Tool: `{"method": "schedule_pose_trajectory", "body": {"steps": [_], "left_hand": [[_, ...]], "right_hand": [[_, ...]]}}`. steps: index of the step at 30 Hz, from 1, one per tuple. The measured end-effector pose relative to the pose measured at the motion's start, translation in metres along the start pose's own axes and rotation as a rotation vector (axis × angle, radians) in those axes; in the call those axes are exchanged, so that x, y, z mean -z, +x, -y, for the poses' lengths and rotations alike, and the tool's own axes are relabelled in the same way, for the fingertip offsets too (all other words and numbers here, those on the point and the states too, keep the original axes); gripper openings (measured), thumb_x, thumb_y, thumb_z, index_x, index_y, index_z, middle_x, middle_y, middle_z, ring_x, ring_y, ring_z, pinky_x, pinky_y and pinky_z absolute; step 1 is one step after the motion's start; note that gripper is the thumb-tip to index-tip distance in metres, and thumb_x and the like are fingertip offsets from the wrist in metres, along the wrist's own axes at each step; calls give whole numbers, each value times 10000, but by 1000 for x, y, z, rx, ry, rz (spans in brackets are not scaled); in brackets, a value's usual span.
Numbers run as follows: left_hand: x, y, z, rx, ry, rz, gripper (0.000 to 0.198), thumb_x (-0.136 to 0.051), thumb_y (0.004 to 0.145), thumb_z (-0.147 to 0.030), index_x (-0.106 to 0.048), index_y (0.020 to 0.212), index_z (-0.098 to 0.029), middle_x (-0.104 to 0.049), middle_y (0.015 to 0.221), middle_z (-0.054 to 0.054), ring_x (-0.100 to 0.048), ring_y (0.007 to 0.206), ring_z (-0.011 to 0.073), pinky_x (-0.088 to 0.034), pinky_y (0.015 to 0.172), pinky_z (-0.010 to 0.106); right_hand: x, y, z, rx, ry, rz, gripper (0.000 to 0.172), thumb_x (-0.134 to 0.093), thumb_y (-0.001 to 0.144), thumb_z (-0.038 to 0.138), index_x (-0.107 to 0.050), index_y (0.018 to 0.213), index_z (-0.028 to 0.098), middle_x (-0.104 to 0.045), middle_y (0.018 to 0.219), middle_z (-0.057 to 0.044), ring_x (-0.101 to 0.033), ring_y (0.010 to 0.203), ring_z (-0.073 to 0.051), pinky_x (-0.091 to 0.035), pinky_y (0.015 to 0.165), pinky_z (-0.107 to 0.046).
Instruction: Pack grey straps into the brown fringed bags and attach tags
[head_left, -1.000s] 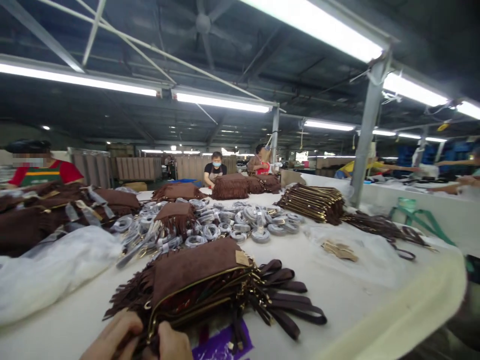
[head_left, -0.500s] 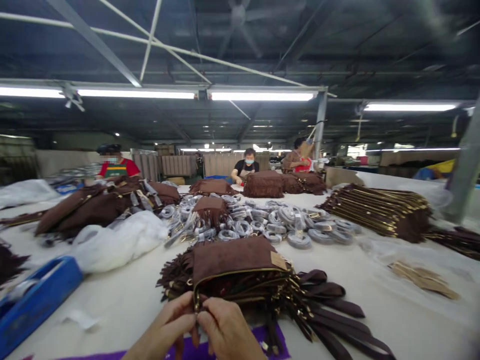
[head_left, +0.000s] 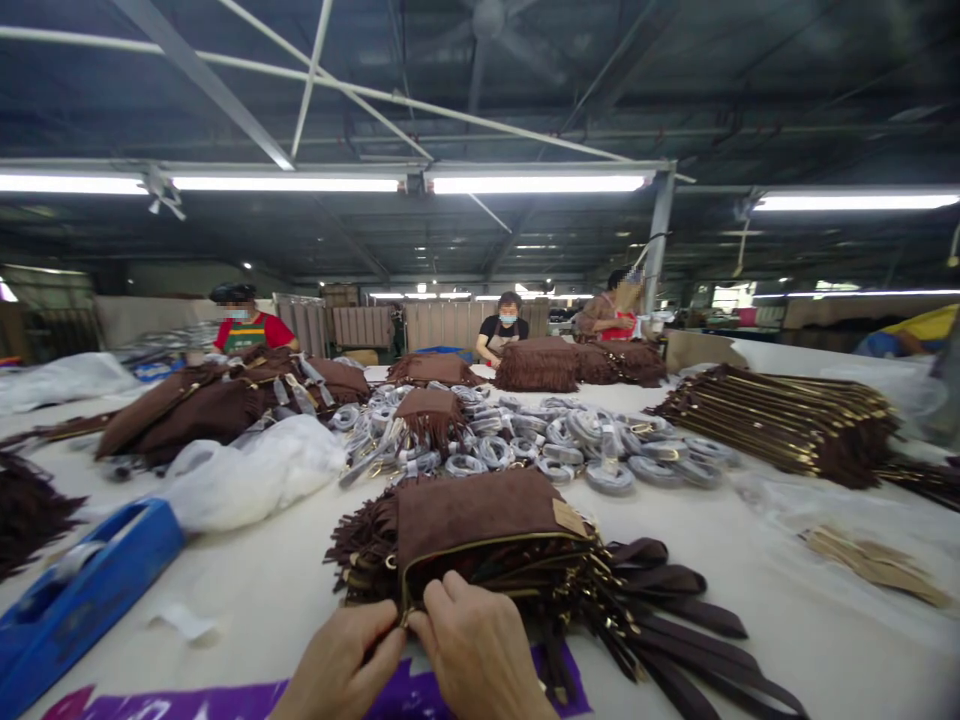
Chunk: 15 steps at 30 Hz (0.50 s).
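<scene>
Pinching the near corner of the top brown fringed pouch (head_left: pixel 480 515), my left hand (head_left: pixel 341 665) and right hand (head_left: pixel 480 655) meet fingertip to fingertip on its gold zip edge. The stack lies just before me on the tabletop (head_left: pixel 750 600), with its straps (head_left: pixel 675 640) trailing right. I judge the suede light, soft and floppy, best gripped at the stiffer zip seam. My fingers hide the zip pull, and the frame cuts off both wrists.

I see bright fluorescent tubes (head_left: pixel 536 184) overhead glaring white against a dim roof (head_left: pixel 675 80); the pale table (head_left: pixel 262 590) is evenly lit, shadows soft; edges bend, right margin blurs.
</scene>
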<state>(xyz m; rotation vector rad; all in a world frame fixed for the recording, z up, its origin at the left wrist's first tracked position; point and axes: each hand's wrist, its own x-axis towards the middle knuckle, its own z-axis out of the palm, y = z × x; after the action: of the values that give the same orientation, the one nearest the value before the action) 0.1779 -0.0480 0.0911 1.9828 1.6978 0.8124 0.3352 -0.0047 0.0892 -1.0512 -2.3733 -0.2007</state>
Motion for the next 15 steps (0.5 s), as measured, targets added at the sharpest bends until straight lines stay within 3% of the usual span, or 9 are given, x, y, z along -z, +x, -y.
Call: {"method": "schedule_pose_trajectory", "body": {"steps": [4, 7, 12, 15], "left_hand": [[4, 0, -1, -64, 245, -47, 311, -308, 893, -338, -367, 620, -202, -526, 620, -15, -482, 607, 135, -309, 592, 247], [15, -1, -4, -50, 353, -73, 296, -310, 877, -307, -343, 602, -203, -540, 604, -12, -506, 594, 138, -304, 578, 251], [44, -5, 20, 34, 441, -101, 325, -288, 889, -342, -491, 672, -212, -632, 691, 6, -593, 685, 173, -367, 632, 257], [54, -3, 39, 53, 464, -69, 350, -276, 905, -311, -568, 734, -225, -667, 741, 1, -626, 739, 178, -417, 686, 266]], "right_hand": [[0, 1, -3, -25, -2, -74, 144, -592, 857, 237, -574, 714, 231, -675, 662, 12, -654, 568, -181, -223, 481, -303], [5, 0, -24, -152, -40, -120, 206, -545, 899, 265, -572, 698, 230, -683, 659, 14, -661, 580, -175, -257, 497, -288], [31, -19, -113, -481, -283, -84, 285, -433, 974, 344, -606, 780, 229, -710, 683, -28, -687, 613, -217, -277, 484, -268], [39, -43, -159, -553, -315, -5, 300, -448, 963, 387, -614, 761, 240, -701, 655, -25, -682, 604, -229, -311, 469, -265]]}}
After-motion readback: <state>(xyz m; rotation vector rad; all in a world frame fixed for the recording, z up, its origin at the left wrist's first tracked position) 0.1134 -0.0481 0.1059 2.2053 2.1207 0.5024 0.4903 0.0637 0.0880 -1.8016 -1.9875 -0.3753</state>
